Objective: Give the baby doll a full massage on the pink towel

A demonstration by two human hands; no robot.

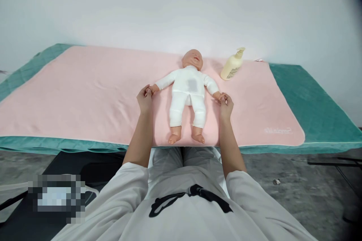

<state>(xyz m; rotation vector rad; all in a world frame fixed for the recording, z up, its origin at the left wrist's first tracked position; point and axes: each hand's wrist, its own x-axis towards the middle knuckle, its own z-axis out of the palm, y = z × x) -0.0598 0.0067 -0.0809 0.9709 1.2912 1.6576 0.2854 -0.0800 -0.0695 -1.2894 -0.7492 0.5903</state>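
A baby doll (188, 86) with a white cloth body lies on its back on a pink mat (113, 94), its head toward the wall and its feet toward me. Both of its arms are spread out to the sides. My left hand (144, 98) pinches the doll's hand on the left. On the right, the doll's other hand is between the fingers of my right hand (226, 104). A cream pump bottle (232, 64) stands on the mat to the right of the doll's head, apart from my hands.
Under the mat is a green quilted cover (316, 94), showing at both ends of the table. A pale wall (141, 7) rises behind. Below left is a black surface (93, 169) with a blurred-out object on it. Dark metal legs (333, 163) show at the lower right.
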